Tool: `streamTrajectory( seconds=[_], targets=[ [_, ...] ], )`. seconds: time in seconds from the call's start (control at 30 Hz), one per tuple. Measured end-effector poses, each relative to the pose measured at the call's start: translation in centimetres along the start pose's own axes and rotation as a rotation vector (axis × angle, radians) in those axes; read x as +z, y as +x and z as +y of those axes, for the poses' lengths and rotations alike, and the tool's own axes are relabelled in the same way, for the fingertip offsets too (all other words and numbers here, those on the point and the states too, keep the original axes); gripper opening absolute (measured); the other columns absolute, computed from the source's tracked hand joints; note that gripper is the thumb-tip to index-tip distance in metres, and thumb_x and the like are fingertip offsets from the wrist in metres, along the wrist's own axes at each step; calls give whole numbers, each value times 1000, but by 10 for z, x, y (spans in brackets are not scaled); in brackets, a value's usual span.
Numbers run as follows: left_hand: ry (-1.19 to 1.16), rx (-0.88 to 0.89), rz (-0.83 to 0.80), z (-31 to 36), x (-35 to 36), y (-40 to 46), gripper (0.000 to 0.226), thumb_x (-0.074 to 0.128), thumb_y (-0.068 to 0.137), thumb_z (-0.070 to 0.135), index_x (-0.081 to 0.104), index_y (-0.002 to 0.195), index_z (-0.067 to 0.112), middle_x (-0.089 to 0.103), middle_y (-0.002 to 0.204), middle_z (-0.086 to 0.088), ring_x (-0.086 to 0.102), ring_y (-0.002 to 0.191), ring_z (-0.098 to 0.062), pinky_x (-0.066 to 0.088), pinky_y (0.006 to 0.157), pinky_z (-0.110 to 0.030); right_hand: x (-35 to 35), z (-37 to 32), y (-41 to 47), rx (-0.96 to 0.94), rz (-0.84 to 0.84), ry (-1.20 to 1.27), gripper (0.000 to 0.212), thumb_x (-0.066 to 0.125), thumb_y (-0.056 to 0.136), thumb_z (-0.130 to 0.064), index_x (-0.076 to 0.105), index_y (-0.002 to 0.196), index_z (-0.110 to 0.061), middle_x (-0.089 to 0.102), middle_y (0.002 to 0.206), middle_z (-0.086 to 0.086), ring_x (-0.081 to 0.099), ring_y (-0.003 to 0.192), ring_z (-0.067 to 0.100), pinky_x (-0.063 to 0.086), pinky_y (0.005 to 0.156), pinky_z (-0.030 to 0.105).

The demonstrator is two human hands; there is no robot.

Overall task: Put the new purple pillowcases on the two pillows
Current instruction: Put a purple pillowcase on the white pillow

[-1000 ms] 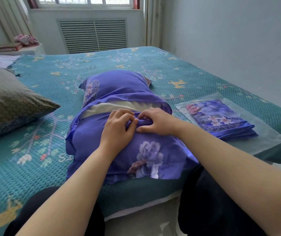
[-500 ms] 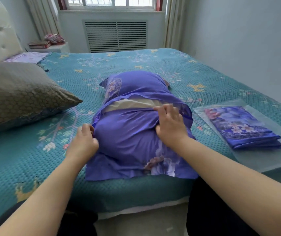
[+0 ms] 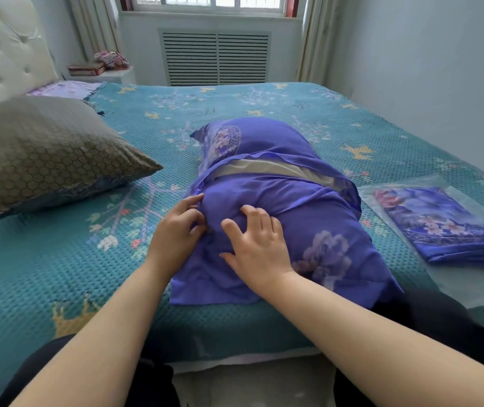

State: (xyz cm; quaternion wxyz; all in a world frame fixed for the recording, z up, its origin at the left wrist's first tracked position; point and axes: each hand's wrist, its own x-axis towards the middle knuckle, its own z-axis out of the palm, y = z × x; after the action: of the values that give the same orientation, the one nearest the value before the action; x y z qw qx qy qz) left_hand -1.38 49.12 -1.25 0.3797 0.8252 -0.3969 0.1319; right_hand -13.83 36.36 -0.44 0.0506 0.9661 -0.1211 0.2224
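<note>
A pillow in a purple flowered pillowcase (image 3: 317,207) lies lengthwise on the bed in front of me. A pale strip of the pillow (image 3: 267,167) shows across its middle between two layers of purple cloth. My left hand (image 3: 176,233) pinches the pillowcase cloth at the pillow's left side, fingers curled. My right hand (image 3: 255,248) presses on top of the near half, fingers spread. A second pillow (image 3: 44,154) in a brown-gold cover lies at the left. A folded purple pillowcase (image 3: 437,221) lies on its clear plastic bag at the right.
The teal patterned bedspread (image 3: 58,259) covers the bed. A padded headboard (image 3: 3,54) stands at the far left. A nightstand with books (image 3: 88,69) stands by the window, and a wall (image 3: 426,69) runs along the bed's right side. My dark-clad knees touch the bed's near edge.
My right hand has moved from the pillow's upper right down and left onto the near half, close to my left hand. The left hand stays at the left side. The view has shifted left.
</note>
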Motion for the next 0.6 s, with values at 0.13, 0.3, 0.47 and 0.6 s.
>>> streamTrajectory(
  seconds=[0.13, 0.3, 0.47, 0.6],
  targets=[
    [-98, 54, 56, 14, -8, 10, 4, 61, 79, 25, 58, 77, 22, 59, 126, 12, 60, 107, -10, 46, 85, -27, -5, 4, -3, 43, 10, -23, 76, 82, 45, -59, 61, 105, -18, 55, 124, 26, 56, 112, 42, 46, 92, 51],
    [-86, 114, 130, 40, 0, 18, 6, 45, 85, 27, 42, 90, 25, 73, 96, 2, 67, 88, -29, 46, 63, -32, -10, -5, -2, 169, -23, -27, 64, 83, 50, -51, 64, 98, -13, 59, 122, 26, 58, 112, 41, 49, 90, 53],
    [-40, -34, 152, 46, 8, 29, 8, 41, 87, 33, 38, 92, 27, 63, 75, -18, 56, 72, -41, 28, 58, -32, -33, 7, -1, 204, 175, 139, 22, 74, 78, -30, 57, 82, -16, 67, 72, 3, 64, 61, 30, 34, 47, 29],
    [-265, -180, -114, 39, 27, 44, 27, 42, 93, 28, 48, 72, 13, 52, 64, -8, 50, 63, -18, 34, 66, -32, -42, 34, 31, 248, 51, 346, 19, 40, 99, -34, 48, 108, -20, 68, 94, 16, 62, 90, 37, 34, 66, 37]
  ],
)
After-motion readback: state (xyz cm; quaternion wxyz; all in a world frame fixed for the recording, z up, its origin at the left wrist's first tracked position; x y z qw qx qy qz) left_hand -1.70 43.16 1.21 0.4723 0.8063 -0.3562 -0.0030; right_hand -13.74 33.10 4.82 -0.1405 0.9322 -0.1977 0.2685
